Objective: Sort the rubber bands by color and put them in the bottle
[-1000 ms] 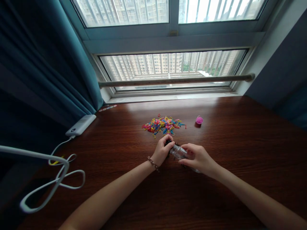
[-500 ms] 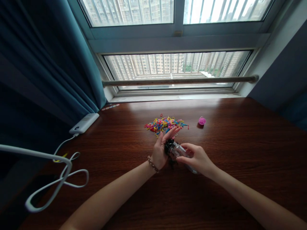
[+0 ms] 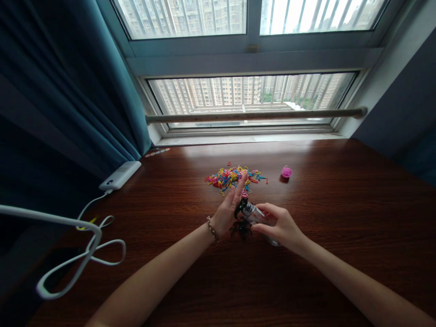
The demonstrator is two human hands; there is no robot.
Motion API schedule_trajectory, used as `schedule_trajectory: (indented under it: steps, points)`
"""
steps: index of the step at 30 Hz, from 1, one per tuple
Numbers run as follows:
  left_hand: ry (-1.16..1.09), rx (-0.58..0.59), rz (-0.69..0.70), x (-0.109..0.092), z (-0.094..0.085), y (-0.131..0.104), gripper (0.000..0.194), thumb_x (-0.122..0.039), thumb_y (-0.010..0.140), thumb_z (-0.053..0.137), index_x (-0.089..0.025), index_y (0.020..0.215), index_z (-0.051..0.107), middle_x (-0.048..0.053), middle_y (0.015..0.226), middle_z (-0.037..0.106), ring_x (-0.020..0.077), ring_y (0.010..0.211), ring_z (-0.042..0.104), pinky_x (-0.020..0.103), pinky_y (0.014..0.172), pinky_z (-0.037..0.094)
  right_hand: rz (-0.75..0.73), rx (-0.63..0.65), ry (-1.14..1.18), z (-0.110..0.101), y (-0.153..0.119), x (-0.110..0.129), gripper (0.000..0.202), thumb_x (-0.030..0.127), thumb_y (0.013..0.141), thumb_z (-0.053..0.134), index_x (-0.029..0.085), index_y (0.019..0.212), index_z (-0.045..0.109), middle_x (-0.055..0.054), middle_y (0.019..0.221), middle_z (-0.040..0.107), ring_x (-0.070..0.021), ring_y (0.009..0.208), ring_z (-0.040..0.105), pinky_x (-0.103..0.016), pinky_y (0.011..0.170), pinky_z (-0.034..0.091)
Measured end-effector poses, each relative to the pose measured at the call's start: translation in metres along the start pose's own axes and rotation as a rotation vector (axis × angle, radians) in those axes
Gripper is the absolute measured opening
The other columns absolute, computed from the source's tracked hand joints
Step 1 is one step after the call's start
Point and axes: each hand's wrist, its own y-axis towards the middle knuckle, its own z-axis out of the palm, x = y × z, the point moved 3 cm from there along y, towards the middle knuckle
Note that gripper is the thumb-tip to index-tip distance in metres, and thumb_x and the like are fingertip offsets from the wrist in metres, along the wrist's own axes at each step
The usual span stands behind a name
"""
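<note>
My right hand (image 3: 277, 222) is closed around a clear plastic bottle (image 3: 255, 215), tilted with its mouth toward the left. Black elastic bands (image 3: 243, 205) bunch at the bottle's mouth. More black bands (image 3: 241, 227) lie in a clump on the table just below it. Beside the mouth, my left hand (image 3: 230, 211) is held on edge with its fingers stretched out toward the window, gripping nothing. Past its fingertips lies a pile of small coloured rubber bands (image 3: 228, 176), in yellow, red, blue and pink.
A small pink cap (image 3: 286, 172) sits on the brown wooden table (image 3: 327, 190), right of the coloured pile. At the left, a white power bank (image 3: 121, 175) connects to a looped white cable (image 3: 98, 231). A blue curtain (image 3: 112, 91) hangs at the left, beside the window.
My left hand has turned more on edge and drawn slightly left, away from the bottle's mouth. The black clump on the table shows more plainly. My right hand has hardly moved.
</note>
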Motion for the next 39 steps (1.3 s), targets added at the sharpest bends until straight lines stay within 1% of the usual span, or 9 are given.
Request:
schedule_trajectory:
  steps: [8,11,15,20,24,28,31,35,39]
  points:
    - [-0.282,0.022,-0.056,-0.01,0.004,0.002,0.056,-0.058,0.083,0.021,-0.026,0.126,0.039,0.003,0.136,0.035,0.0212,0.128,0.025,0.04,0.102,0.026,0.004,0.007,0.358,0.0,0.0,-0.001,0.045,0.033,0.066,0.068,0.017,0.105,0.053,-0.005,0.098,0.061,-0.0187,0.087,0.058,-0.032,0.08,0.046]
    - [-0.177,-0.011,-0.073,-0.005,0.001,-0.001,0.058,-0.059,0.08,0.031,-0.019,0.118,0.048,0.007,0.133,0.039,0.0251,0.123,0.032,0.04,0.098,0.032,-0.007,-0.004,0.443,0.0,0.0,0.002,0.046,0.031,0.067,0.068,0.018,0.107,0.051,-0.006,0.102,0.06,-0.0195,0.092,0.057,-0.034,0.084,0.045]
    - [0.057,0.049,0.052,-0.001,-0.004,-0.011,0.061,-0.06,0.07,0.05,-0.017,0.114,0.053,0.011,0.127,0.045,0.0288,0.121,0.034,0.04,0.099,0.03,-0.025,-0.019,0.499,-0.002,-0.001,0.008,0.044,0.03,0.068,0.067,0.02,0.107,0.048,-0.006,0.103,0.058,-0.019,0.095,0.056,-0.034,0.087,0.044]
    - [0.38,0.094,0.136,0.002,-0.002,-0.03,0.062,-0.032,0.06,0.072,-0.02,0.117,0.051,0.009,0.128,0.045,0.0295,0.123,0.032,0.043,0.104,0.022,-0.019,-0.038,0.533,0.001,-0.003,0.015,0.041,0.034,0.07,0.064,0.021,0.103,0.046,-0.005,0.103,0.056,-0.0182,0.094,0.056,-0.033,0.085,0.045]
    - [0.338,0.026,0.119,0.007,0.003,-0.035,0.052,-0.022,0.065,0.069,-0.021,0.114,0.052,0.009,0.124,0.048,0.0276,0.117,0.041,0.042,0.101,0.03,-0.037,-0.018,0.549,0.006,-0.001,0.02,0.04,0.034,0.072,0.062,0.021,0.106,0.045,-0.006,0.105,0.056,-0.0186,0.097,0.055,-0.034,0.086,0.044]
    - [0.112,-0.01,0.03,0.008,0.001,-0.033,0.045,-0.02,0.068,0.067,-0.017,0.11,0.052,0.011,0.114,0.056,0.0254,0.105,0.053,0.041,0.093,0.039,-0.079,-0.002,0.384,0.003,0.0,0.02,0.043,0.034,0.079,0.055,0.022,0.117,0.04,-0.008,0.116,0.05,-0.0195,0.107,0.049,-0.034,0.092,0.04]
    - [0.034,-0.049,-0.035,0.003,-0.01,-0.036,0.04,-0.021,0.071,0.064,-0.016,0.109,0.051,0.012,0.11,0.058,0.0239,0.096,0.058,0.04,0.084,0.045,-0.1,-0.027,0.049,-0.004,-0.009,0.012,0.047,0.034,0.082,0.049,0.023,0.126,0.035,-0.009,0.123,0.043,-0.0213,0.114,0.042,-0.038,0.096,0.036]
    - [0.124,-0.223,0.027,-0.009,-0.044,-0.05,0.037,-0.023,0.069,0.066,-0.017,0.103,0.054,0.01,0.107,0.059,0.0204,0.09,0.059,0.034,0.079,0.047,-0.019,-0.1,-0.497,-0.013,-0.032,-0.012,0.069,0.043,0.069,0.062,0.019,0.128,0.035,-0.013,0.111,0.046,-0.0289,0.103,0.047,-0.046,0.088,0.042]
    - [0.369,-0.318,0.06,-0.012,-0.081,-0.064,0.047,-0.022,0.061,0.071,-0.02,0.105,0.057,0.005,0.099,0.062,0.0186,0.091,0.057,0.03,0.084,0.044,0.041,-0.031,-0.651,-0.013,-0.035,-0.031,0.066,0.046,0.067,0.064,0.014,0.12,0.043,-0.01,0.095,0.049,-0.0252,0.08,0.057,-0.039,0.071,0.05]
